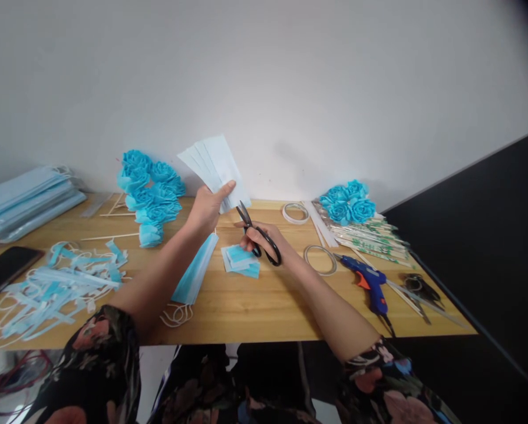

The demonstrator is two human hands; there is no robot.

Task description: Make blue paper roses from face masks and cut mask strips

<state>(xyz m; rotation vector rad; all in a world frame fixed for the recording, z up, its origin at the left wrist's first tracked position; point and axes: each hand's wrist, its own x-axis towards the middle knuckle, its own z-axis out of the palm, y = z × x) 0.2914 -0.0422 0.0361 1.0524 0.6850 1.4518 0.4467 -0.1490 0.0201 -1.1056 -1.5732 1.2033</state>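
Note:
My left hand [208, 206] is closed on a fanned stack of pale mask fabric sheets [217, 162], raised above the table. In my right hand [264, 235] is a pair of black-handled scissors [270, 250], whose blades point up at the lower edge of the stack. Whether the blades touch the fabric I cannot tell. Under the scissors, several cut blue and white fabric pieces [240, 261] lie on the wood. A blue face mask [196, 274] with white ear loops rests below my left wrist, partly hidden by the arm.
Loose strips and ear loops [65, 288], a phone [10, 268] and stacked masks [29, 197] lie left. Blue fabric flowers [151, 188] stand behind. On the right are a blue glue gun [370, 280], tape rolls [296, 213], wrapped sticks [374, 238] and more flowers [347, 203].

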